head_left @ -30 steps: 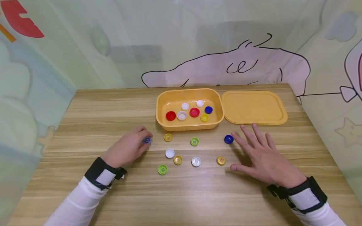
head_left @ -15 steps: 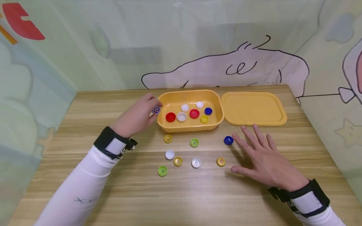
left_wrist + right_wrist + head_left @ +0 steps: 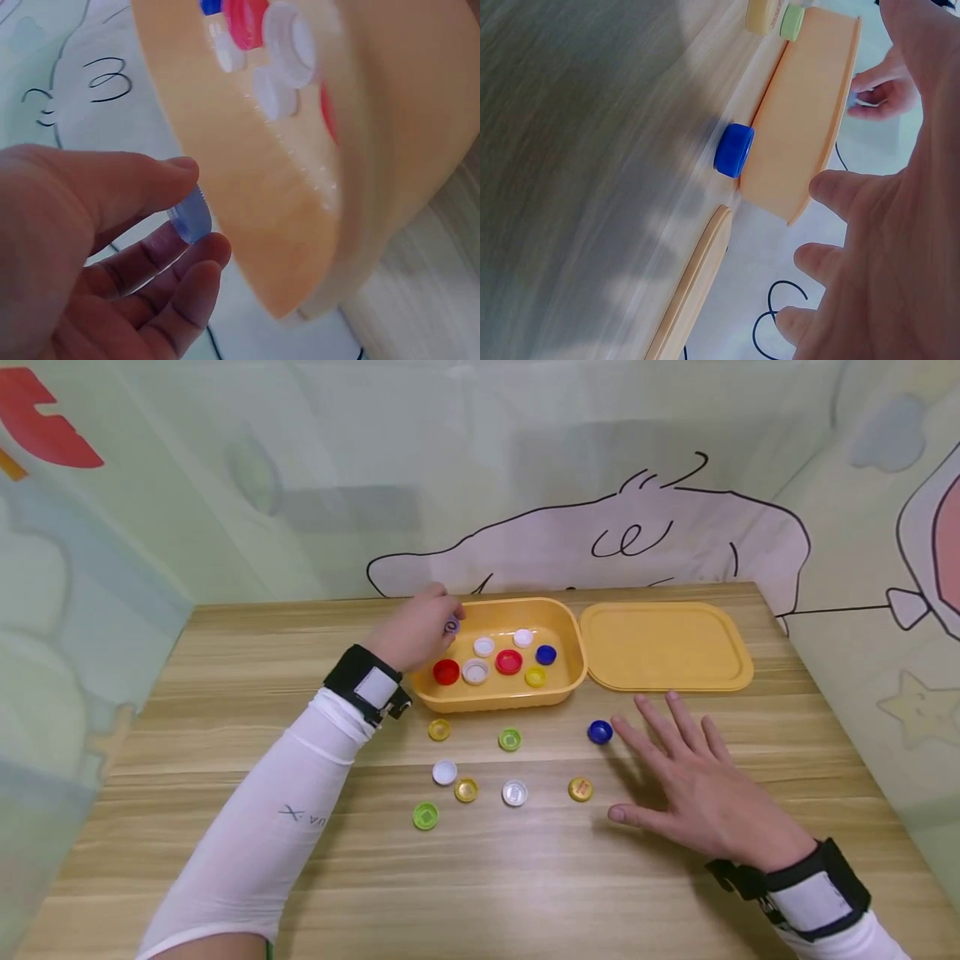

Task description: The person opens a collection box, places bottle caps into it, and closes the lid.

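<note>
My left hand [image 3: 417,628] pinches a light blue bottle cap [image 3: 193,215] between thumb and fingertips, over the left end of the yellow-orange box [image 3: 495,700]. Inside the box lie red caps [image 3: 509,662], white caps [image 3: 476,672], a blue cap [image 3: 546,654] and a yellow cap [image 3: 536,677]. My right hand [image 3: 697,785] is spread, fingers apart, at the right of the table. Its index fingertip is close to a dark blue cap [image 3: 600,732]. From the right wrist view, this blue cap [image 3: 734,151] stands out in front of the box wall.
A flat yellow lid [image 3: 667,646] lies right of the box. Several loose caps lie in front of the box, including green caps [image 3: 426,816], a white cap [image 3: 445,772], a silvery cap [image 3: 514,793] and gold caps [image 3: 581,789]. A printed curtain [image 3: 337,460] stands behind the wooden table.
My left hand has carried the light blue cap from the table, up and rightward, to over the box's left end. The right hand has stayed spread in place.
</note>
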The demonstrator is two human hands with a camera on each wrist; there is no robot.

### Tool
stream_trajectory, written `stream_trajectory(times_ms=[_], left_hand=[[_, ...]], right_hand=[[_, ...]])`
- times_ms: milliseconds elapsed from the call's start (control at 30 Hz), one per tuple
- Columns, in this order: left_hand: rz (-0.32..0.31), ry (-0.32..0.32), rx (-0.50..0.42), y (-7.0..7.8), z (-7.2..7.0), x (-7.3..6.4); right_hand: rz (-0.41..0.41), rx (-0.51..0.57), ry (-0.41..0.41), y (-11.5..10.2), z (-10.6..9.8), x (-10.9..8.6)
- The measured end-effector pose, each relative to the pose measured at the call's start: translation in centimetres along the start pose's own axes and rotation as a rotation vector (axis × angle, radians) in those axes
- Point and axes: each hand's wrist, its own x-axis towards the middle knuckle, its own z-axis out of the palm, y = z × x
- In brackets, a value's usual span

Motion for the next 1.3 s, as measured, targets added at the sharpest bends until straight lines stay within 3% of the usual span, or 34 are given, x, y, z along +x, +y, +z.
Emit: stream_trajectory(times_ms=[100,267,600,767,1000,1167,1300], left_hand=[[-0.038,-0.034,0.021,-0.1,1.0,1.0],[-0.063,-0.040,0.037,-0.2,1.9,1.7],[-0.058,-0.026,0.039,-0.5,1.9,0.7],[0.000,0.033,0.030,-0.5,0.5,-0.8],[0.111,0.098,0.005,-0.3,-1.0,-4.1],[0.189,0.143,0.012,-0.3,-1.4,-6.8],[0.231,0.142,-0.029,-0.5,-1.1,-9.0]], right_hand=[[0.004,-0.005,-0.005,0.0,0.1,-0.1],[0.007,-0.008,-0.004,0.1,0.1,-0.2],[-0.003,0.003,-0.006,0.0,0.3,-0.1],[-0.002,0.013,-0.008,0.0,0.2,0.0],[-0.003,0.018,-0.012,0.2,0.2,0.0],[-0.006,0.018,-0.005,0.3,0.2,0.1],[0.006,0.015,-0.020,0.3,0.2,0.3]])
